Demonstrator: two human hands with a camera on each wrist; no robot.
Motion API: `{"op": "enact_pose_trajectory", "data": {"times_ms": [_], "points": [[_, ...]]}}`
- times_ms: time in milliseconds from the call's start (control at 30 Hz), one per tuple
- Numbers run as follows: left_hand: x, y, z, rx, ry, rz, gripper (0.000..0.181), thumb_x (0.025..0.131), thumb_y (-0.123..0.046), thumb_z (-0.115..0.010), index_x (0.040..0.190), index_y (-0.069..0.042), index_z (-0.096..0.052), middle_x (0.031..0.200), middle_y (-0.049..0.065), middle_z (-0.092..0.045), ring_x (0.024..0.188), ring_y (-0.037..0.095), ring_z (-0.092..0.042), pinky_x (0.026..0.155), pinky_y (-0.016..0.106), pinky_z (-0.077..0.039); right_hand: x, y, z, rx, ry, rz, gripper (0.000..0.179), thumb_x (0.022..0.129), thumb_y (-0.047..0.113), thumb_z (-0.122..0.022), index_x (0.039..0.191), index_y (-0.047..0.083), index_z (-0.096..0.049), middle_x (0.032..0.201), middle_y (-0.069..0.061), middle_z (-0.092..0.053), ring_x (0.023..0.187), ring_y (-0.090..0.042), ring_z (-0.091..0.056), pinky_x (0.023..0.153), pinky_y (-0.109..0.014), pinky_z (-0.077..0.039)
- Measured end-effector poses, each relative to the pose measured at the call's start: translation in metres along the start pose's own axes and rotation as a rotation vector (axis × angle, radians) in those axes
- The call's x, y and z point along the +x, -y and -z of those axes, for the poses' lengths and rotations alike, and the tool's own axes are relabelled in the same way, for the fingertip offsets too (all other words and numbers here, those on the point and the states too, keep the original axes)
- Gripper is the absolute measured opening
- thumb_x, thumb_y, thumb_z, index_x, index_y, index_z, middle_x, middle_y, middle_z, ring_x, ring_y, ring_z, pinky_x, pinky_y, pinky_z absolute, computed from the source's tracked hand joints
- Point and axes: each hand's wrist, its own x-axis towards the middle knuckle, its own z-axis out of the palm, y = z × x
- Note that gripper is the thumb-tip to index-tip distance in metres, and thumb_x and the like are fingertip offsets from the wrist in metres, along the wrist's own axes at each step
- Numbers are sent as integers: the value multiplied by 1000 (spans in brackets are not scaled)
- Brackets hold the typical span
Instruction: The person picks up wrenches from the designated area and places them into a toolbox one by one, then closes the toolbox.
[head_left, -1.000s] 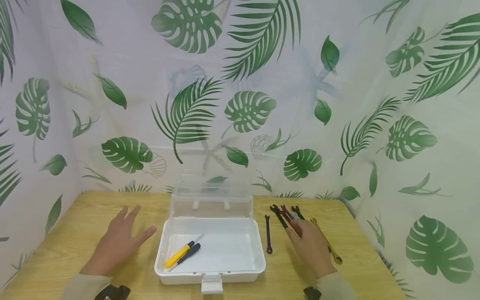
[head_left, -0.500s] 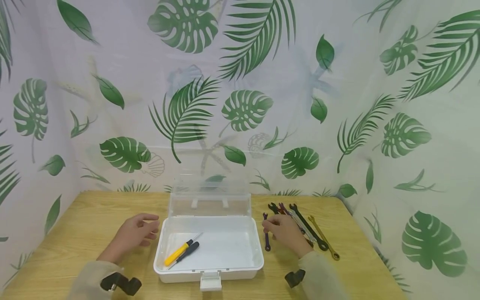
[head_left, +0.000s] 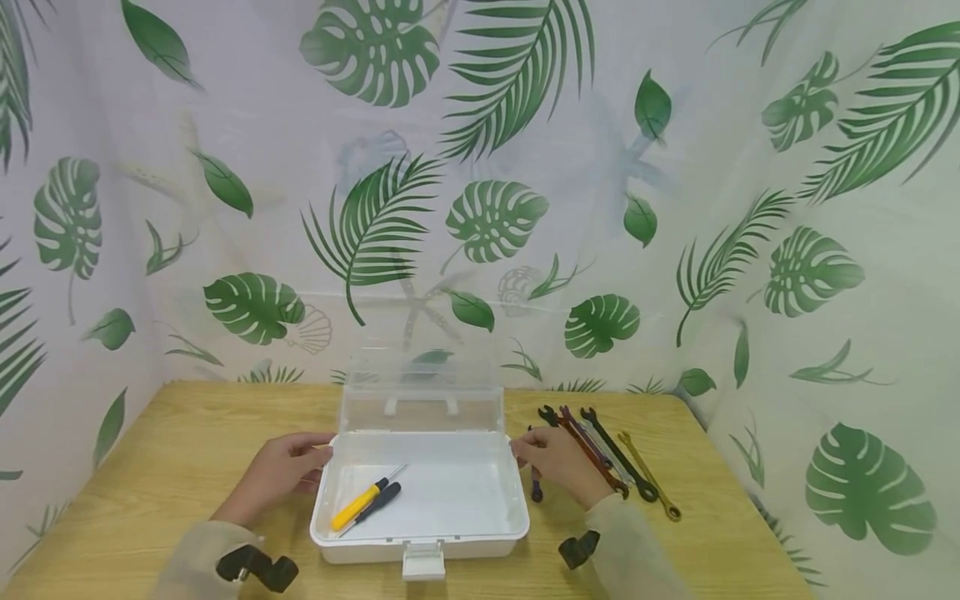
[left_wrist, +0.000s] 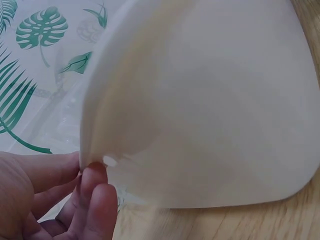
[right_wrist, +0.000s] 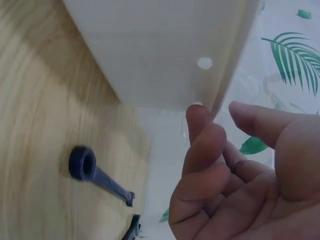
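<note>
The white box [head_left: 465, 550] sits on the wood table [head_left: 195, 425], and its latch [head_left: 423, 562] sticks out from its front edge. Inside the box, by its left front corner, a yellow screwdriver [head_left: 356, 508] lies next to a black screwdriver [head_left: 381, 498].

The left hand [head_left: 285, 471] pinches the box's left rim near the back corner, thumb and fingers close together on the edge. The right hand [head_left: 558, 460] is at the box's right rim near the back corner, fingers bent. A little gap shows by its thumb, so I can't tell if it has hold of the rim.

Left of the box, a wide stretch of wood runs to the table's edge. Right of the box it is tight: a small purple wrench [head_left: 537, 493] lies just beside it, partly hidden by the right hand. Farther right of the box come a bunch of wrenches [head_left: 617, 452] and a gold wrench [head_left: 648, 473]. The clear lid [head_left: 420, 410] stands up at the box's back edge. Behind the box hangs the leafy cloth [head_left: 420, 250].
</note>
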Motion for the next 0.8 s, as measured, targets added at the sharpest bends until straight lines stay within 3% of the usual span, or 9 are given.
{"op": "enact_pose_trajectory", "data": {"times_ms": [200,467,800], "points": [[1,2,-3,-19,-10,-2,40,101,-15,-67,136,5,-63,92,8,-71,75,18,-65,67,32,-63,-1,-1,-4,25,-5,-1,11,99,12,-67,95,4,-73,81,-3,-67,70,-28,-66,65,-40,-57],[3,-4,-16,-22,-19,12,37,100,-14,-68,134,3,-66,89,7,-68,73,18,-63,66,31,-62,-7,-4,2,18,-36,-14,11,99,10,-65,91,4,-70,78,-8,-65,71,-29,-65,60,-30,-49],[-1,-9,-25,-47,-17,19,38,102,-14,-66,136,2,-64,92,9,-68,73,18,-62,66,31,-61,-9,-13,6,60,-38,-19,12,99,11,-63,97,1,-71,73,-4,-64,67,-23,-64,59,-28,-46]]}}
